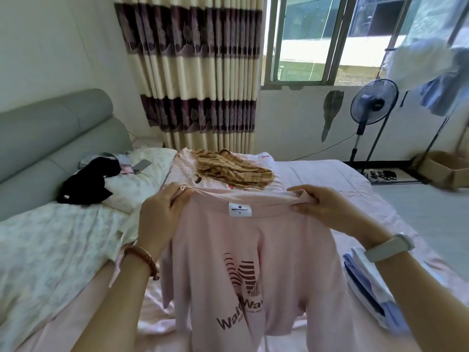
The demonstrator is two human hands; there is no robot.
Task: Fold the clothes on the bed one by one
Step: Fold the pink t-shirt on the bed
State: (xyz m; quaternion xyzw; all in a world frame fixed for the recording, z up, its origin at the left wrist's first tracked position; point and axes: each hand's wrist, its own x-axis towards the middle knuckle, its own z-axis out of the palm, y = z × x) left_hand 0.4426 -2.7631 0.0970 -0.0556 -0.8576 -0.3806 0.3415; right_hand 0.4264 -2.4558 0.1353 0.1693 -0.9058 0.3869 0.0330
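Both arms extend forward above the pink-sheeted bed (317, 174). The left hand (162, 214) and right hand (327, 209) each pinch a shoulder of the pale pink printed T-shirt (253, 250), fingers (300, 208) clenched on fabric. The shirt hangs upright, collar stretched between them.

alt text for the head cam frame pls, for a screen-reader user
A person holds up a pink T-shirt by its shoulders over a bed, the left hand and right hand each gripping one side of the neckline. Behind it lie a yellow checked garment on a pink striped garment, and a black garment at left. Folded blue clothes sit at right.
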